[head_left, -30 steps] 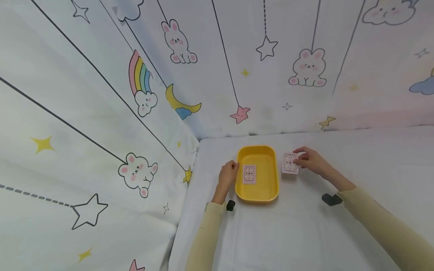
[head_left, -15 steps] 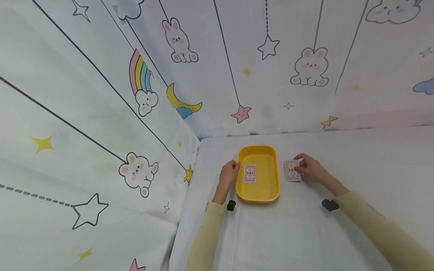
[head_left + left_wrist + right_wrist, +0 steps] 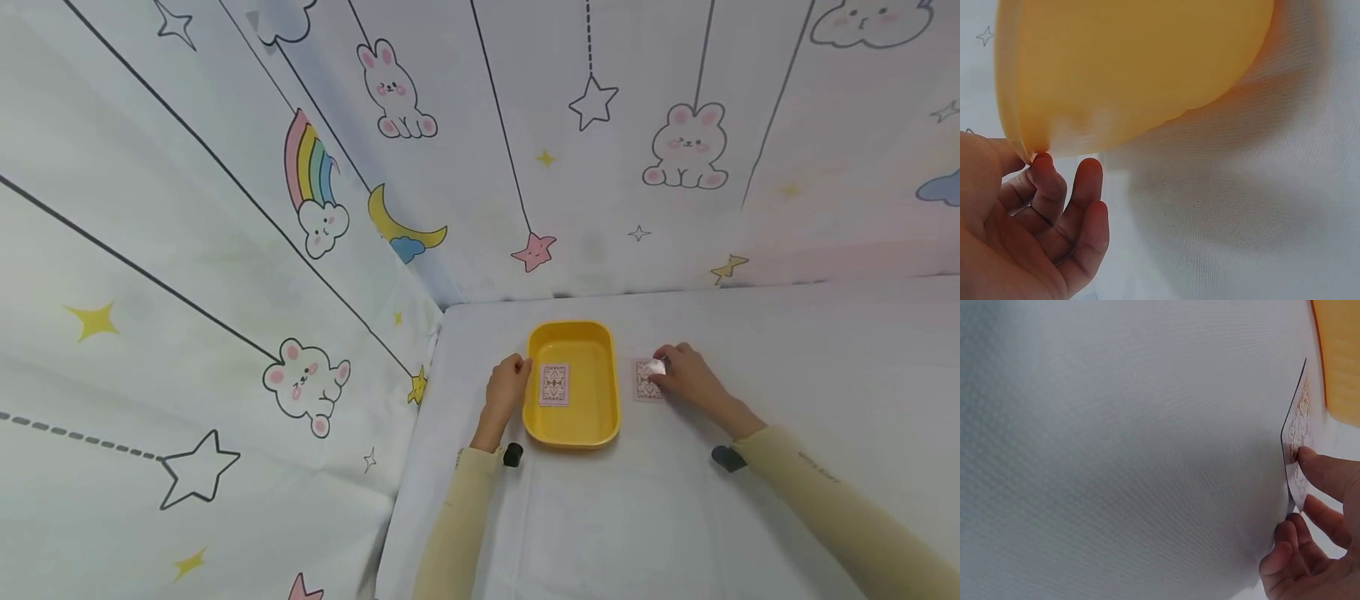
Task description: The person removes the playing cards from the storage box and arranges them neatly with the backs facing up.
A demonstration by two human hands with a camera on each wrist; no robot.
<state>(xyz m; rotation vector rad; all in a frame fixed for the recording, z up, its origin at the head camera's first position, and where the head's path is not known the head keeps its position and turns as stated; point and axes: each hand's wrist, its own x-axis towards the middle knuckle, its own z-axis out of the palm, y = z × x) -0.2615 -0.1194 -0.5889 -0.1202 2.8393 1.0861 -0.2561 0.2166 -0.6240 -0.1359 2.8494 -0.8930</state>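
A yellow tray (image 3: 591, 392) lies on the white-covered table, and one patterned playing card (image 3: 554, 385) rests face down in its left part. At the tray's left side my left hand (image 3: 507, 388) pinches the rim between thumb and index finger, as the left wrist view shows with the tray wall (image 3: 1135, 62). To the right of the tray my right hand (image 3: 690, 379) pinches the right edge of a second playing card (image 3: 642, 383), back side up. In the right wrist view the thumb lies on top of this card (image 3: 1299, 419), which is slightly bent close to the cloth.
White cloth (image 3: 622, 517) covers the table in front of the tray. Behind and to the left rise fabric walls (image 3: 480, 183) printed with bunnies, stars and a moon. A dark wrist device (image 3: 513, 455) shows beneath the left sleeve, another (image 3: 727, 458) by the right one.
My right hand has moved slightly down and to the right with its card, bringing the card nearer the cloth. A bright glint now shows on that card. The left hand stays at the rim.
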